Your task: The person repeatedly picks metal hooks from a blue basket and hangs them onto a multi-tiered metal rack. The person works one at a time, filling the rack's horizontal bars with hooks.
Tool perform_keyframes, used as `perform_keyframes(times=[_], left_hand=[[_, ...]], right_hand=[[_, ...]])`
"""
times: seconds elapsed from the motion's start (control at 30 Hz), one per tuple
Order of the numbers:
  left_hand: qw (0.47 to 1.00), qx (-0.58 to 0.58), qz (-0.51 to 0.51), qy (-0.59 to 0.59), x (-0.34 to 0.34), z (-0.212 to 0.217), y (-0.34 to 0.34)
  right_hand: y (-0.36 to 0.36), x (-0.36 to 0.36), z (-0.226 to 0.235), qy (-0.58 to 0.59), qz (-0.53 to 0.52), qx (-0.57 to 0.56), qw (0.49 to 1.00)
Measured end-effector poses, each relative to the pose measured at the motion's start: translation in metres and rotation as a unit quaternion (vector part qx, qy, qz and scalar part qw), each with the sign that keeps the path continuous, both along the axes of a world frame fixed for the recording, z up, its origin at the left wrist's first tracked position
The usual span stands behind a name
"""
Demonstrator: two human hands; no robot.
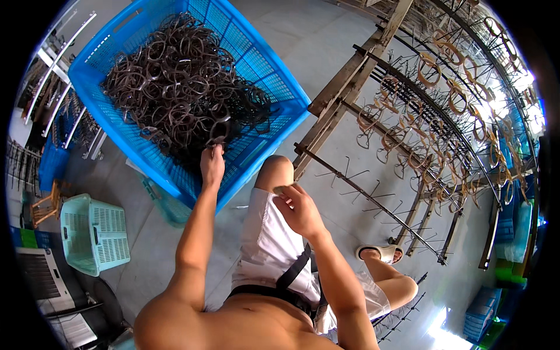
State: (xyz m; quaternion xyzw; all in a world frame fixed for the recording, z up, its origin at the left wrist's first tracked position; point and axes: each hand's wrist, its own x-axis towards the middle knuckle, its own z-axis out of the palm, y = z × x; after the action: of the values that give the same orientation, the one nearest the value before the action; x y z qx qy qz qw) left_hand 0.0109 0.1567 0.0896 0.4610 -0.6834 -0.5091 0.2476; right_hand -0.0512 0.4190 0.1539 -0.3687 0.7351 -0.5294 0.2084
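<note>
A big blue plastic basket (pixel 280 70) stands in front of me, heaped with dark brown looped pieces (pixel 175 76) that look like eyeglass frames. Over its near side reaches my left hand (pixel 213 166), fingers closed on a dark looped piece (pixel 217 140) at the near edge of the heap. Above my bent knee, outside the basket, is my right hand (pixel 298 209). Its thumb and fingers are pinched together. Something small and pale shows at the fingertips, too little to name.
To the right stands a wooden rack (pixel 344 87) with hooked rods (pixel 373 195), many carrying tan looped frames (pixel 458 96). A pale green basket (pixel 96 233) is on the floor at left, near a small wooden stool (pixel 46 204). Blue crates (pixel 483 312) sit at lower right.
</note>
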Motion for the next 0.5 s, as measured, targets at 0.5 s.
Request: perform_keyframes(times=[0.5], left_hand=[[0.78, 0.58, -0.132, 0.195, 0.05, 0.096, 0.078]], right_hand=[[-0.034, -0.032, -0.024, 0.152, -0.035, -0.187, 0.97]])
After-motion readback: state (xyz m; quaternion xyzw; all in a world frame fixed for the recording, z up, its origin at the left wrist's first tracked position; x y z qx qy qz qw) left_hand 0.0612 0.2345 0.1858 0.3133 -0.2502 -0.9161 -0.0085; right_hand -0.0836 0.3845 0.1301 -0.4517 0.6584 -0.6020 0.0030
